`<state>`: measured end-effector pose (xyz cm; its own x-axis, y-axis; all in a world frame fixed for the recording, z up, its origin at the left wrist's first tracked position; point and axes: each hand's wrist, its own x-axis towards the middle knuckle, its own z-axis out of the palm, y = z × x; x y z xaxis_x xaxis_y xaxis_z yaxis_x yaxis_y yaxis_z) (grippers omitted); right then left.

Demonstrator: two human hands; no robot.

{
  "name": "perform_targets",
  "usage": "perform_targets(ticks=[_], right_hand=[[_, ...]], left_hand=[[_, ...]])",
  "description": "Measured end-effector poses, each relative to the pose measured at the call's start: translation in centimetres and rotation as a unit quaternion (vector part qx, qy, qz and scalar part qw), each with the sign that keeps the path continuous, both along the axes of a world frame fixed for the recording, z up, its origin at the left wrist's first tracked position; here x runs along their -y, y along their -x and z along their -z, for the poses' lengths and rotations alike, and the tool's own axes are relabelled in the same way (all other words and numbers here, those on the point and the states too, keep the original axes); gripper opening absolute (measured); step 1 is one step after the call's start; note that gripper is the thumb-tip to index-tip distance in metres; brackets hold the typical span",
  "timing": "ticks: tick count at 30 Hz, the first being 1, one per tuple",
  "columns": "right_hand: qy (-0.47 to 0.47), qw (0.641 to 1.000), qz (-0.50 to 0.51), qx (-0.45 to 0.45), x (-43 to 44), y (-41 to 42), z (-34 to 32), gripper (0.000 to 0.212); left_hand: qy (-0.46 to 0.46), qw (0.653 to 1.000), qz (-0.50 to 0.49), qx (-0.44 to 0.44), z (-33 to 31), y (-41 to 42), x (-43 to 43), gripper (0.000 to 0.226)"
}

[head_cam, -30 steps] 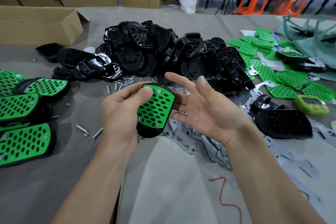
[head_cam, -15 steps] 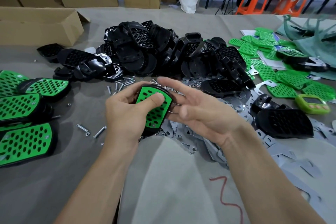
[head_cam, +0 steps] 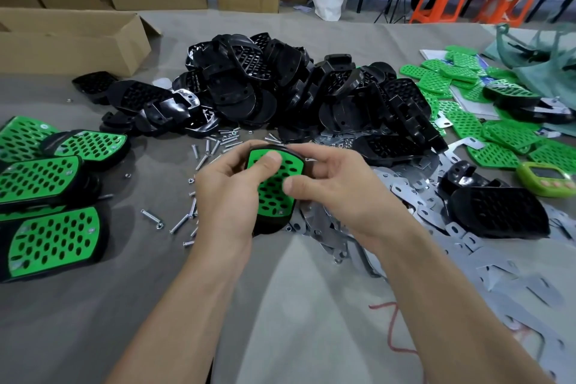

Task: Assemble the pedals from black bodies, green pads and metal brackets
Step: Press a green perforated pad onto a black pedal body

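A pedal, a black body with a green perforated pad on top, is held above the table's middle by both hands. My left hand grips its left side, thumb pressed on the pad's upper part. My right hand grips its right side, thumb on the pad and fingers curled over the top edge. A large heap of black bodies lies behind. Loose green pads are spread at the right. Flat metal brackets lie scattered under and right of my right hand.
Several finished green-topped pedals lie at the left. Loose screws are strewn left of my hands. A black body and a green timer sit at the right. Cardboard boxes stand at the back left.
My right hand, open beside the pedal a second ago, has closed in and taken hold of its right side. The pedal has moved slightly up and away from me.
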<state>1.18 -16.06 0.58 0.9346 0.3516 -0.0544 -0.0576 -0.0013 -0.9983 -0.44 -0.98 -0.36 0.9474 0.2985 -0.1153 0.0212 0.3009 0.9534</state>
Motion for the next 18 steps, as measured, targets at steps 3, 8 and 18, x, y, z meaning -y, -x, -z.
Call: perform_targets(ticks=[3,8,18], right_hand=[[0.111,0.993,-0.036,0.022,-0.5,0.3,0.2,0.069],[0.13,0.991,-0.001,0.036,-1.4,0.3,0.7,0.051],[0.099,0.994,-0.043,0.001,-1.1,0.5,0.3,0.049]], left_hand=[[0.038,0.998,-0.046,-0.007,-0.1,-0.3,-0.1,0.004],[0.069,0.997,-0.035,-0.009,-0.1,-0.5,-0.4,0.008],[0.037,0.998,-0.052,-0.004,0.3,-0.8,-0.7,0.006]])
